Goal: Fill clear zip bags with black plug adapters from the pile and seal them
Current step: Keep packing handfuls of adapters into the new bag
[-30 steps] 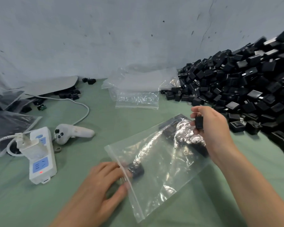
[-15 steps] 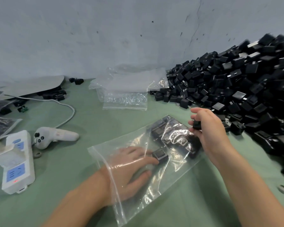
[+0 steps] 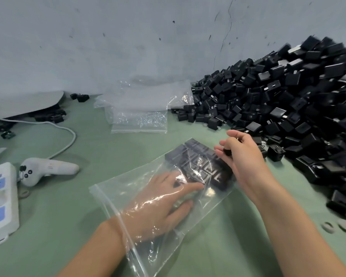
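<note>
A clear zip bag (image 3: 128, 196) lies open on the green table, its mouth toward me. My left hand (image 3: 164, 198) is inside the bag up to the wrist, fingers stretched toward several black plug adapters (image 3: 200, 156) packed in rows at the bag's far end; an adapter sits at its fingertips. My right hand (image 3: 242, 154) rests against the bag's far right corner from outside and pinches one black adapter (image 3: 227, 151) between thumb and fingers. The big pile of black adapters (image 3: 288, 108) rises to the right against the wall.
A stack of empty clear bags (image 3: 140, 114) lies behind the open bag. On the left are a white handheld controller (image 3: 46, 169), a white power strip (image 3: 0, 200) with its cable (image 3: 68, 132), and a few stray adapters (image 3: 80, 96). Small rings (image 3: 328, 226) lie at the right.
My left hand went from the bag's mouth deep into the bag, pushing an adapter toward the rows at the far end. My right hand stayed at the bag's corner with its adapter.
</note>
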A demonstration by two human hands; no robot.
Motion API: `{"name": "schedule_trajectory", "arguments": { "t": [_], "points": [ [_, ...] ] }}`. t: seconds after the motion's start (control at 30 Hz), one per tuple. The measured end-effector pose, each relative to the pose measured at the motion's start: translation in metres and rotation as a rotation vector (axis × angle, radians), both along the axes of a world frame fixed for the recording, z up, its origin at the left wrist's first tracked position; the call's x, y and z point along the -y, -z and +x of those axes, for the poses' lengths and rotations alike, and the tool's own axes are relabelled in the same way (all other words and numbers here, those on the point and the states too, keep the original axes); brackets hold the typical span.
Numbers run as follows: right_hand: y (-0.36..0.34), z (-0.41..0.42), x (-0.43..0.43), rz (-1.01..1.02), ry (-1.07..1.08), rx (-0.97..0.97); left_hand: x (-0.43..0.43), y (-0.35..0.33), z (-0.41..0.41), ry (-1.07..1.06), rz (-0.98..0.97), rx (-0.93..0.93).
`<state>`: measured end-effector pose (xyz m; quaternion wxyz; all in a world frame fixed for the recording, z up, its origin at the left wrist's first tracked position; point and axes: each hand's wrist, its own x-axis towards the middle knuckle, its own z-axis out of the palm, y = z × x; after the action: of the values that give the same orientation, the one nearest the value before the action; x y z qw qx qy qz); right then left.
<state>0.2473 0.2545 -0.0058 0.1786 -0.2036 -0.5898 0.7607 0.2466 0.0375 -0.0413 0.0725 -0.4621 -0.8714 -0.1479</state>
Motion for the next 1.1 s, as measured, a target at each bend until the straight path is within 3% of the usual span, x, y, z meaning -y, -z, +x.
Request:
{"name": "schedule_trajectory", "arguments": {
  "t": [0.17, 0.3, 0.43, 0.57, 0.67, 0.77, 0.87, 1.1],
  "points": [
    [-0.001, 0.003, -0.001, -0.035, -0.058, -0.025, 0.007, -0.006, 0.005, -0.01, 0.017, 0.052],
    [-0.006, 0.01, 0.008, 0.02, -0.142, -0.107, 0.037, -0.01, 0.014, -0.073, 0.143, 0.088],
    [-0.016, 0.022, 0.024, 0.229, -0.276, -0.211, 0.098, -0.018, 0.026, -0.382, 0.299, 0.091],
    [-0.022, 0.032, 0.045, 0.311, -0.482, -0.244, 0.134, -0.034, 0.027, -0.747, 0.712, 0.086],
    [-0.018, 0.034, 0.067, 0.357, -0.593, -0.233, 0.117, -0.048, 0.034, -0.636, 0.884, 0.179],
    [-0.011, 0.033, 0.09, 0.407, -0.751, -0.213, 0.091, -0.052, 0.045, -0.455, 0.794, 0.314],
    [-0.012, 0.032, 0.102, 0.452, -0.925, -0.219, 0.085, -0.05, 0.048, -0.307, 0.582, 0.277],
    [-0.009, 0.03, 0.111, 0.538, -1.015, -0.216, 0.116, -0.042, 0.049, -0.312, 0.505, 0.222]
  ]
}}
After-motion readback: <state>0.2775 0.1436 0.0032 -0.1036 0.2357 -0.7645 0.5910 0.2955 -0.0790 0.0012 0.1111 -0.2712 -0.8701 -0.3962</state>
